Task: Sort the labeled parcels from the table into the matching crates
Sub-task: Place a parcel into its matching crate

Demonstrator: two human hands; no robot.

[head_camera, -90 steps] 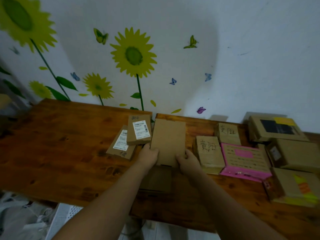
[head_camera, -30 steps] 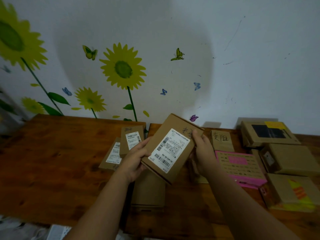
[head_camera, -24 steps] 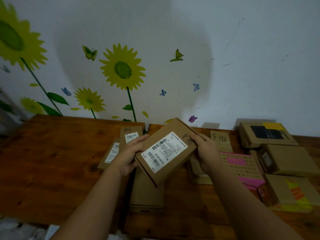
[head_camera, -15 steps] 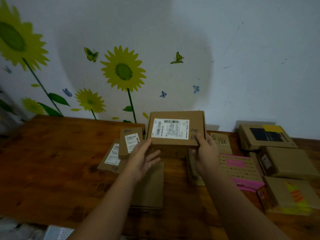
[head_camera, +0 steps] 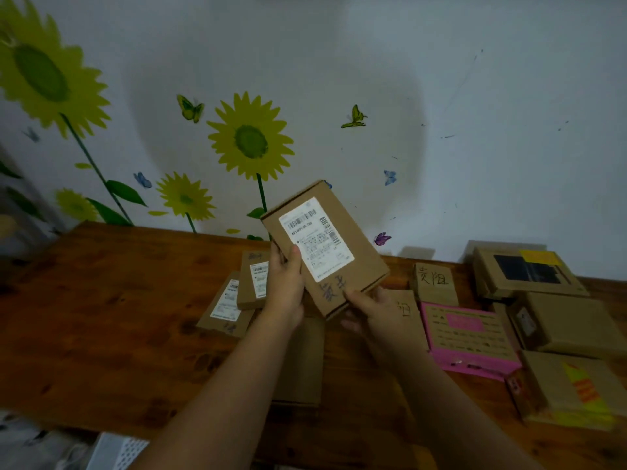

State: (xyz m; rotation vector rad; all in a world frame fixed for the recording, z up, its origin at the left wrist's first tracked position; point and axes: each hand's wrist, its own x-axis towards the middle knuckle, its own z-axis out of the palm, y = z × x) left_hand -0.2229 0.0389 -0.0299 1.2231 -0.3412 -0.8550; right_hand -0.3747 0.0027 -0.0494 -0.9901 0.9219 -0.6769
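I hold a flat brown cardboard parcel [head_camera: 353, 232] up above the wooden table [head_camera: 112, 300], tilted, its white barcode label and handwritten marks facing me. My left hand [head_camera: 286, 293] grips its left edge, thumb on the front face. My right hand [head_camera: 380, 313] pinches its lower right corner from below. Two labeled brown parcels [head_camera: 252, 283] lie stacked just left of my hands. Another plain brown parcel [head_camera: 302, 361] lies under my forearms.
Right of my hands lie brown boxes with handwritten characters [head_camera: 434, 279], a pink box [head_camera: 468, 337] and several more cardboard boxes [head_camera: 570, 323] up to the right edge. A white perforated crate corner [head_camera: 115, 452] shows below the table's front edge. The wall stands close behind.
The parcel was lifted off the table, flipped label-up and turned from level to a steep tilt. My left hand, open half a second ago, grips its left edge again.
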